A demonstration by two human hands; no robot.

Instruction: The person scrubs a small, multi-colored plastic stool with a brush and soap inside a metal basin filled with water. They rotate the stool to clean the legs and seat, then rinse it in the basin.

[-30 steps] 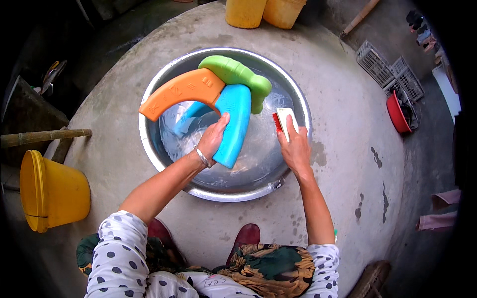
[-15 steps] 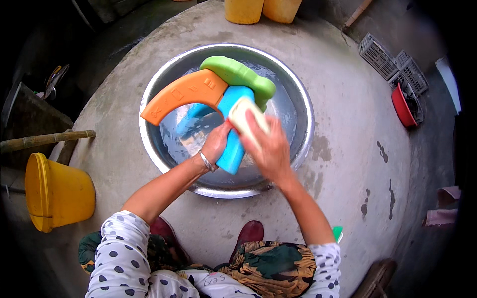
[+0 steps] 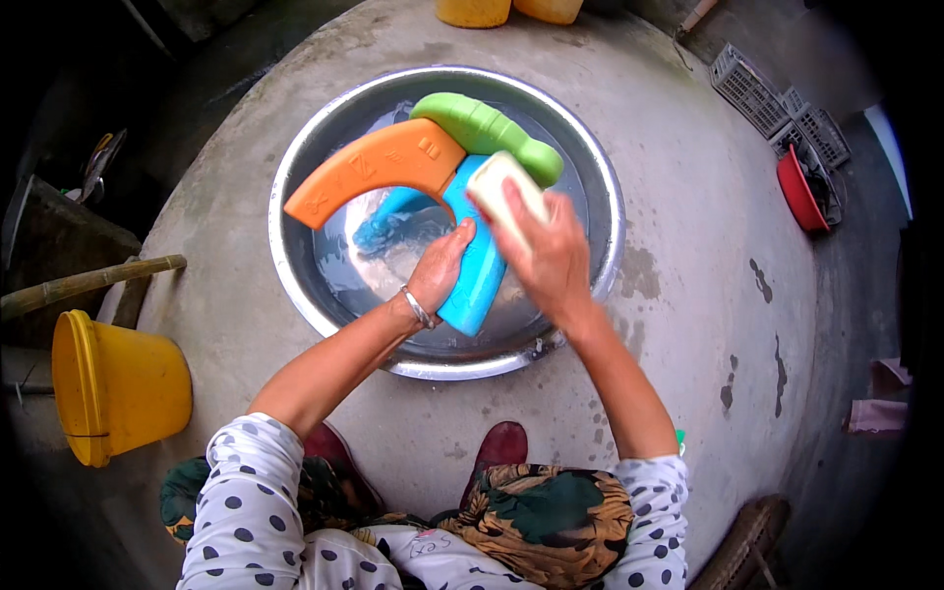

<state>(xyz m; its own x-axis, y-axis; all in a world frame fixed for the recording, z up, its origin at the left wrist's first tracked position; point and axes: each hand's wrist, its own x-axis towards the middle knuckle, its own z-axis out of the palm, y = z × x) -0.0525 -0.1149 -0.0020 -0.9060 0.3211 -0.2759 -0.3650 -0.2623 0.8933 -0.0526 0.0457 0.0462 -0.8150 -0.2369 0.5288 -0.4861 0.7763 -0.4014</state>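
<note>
Hands over metal basin (image 3: 295, 285): left hand (image 3: 440, 270) grips blue plastic piece (image 3: 479, 270), right hand (image 3: 553, 258) clamps pale sponge (image 3: 503, 189). Orange piece (image 3: 379, 167), green piece (image 3: 487, 133) overlap it; yellow bucket (image 3: 118, 385) left.

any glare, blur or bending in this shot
Head view: soft, even daylight with no hard shadows; the water in the metal basin mirrors pale sky glare; the right hand with its pale sponge is slightly motion-blurred; fisheye bends the concrete slab's edge, and the corners go black.

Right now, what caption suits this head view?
Left hand steadies a blue toy piece in a metal basin; right hand holds pale soap.
</note>
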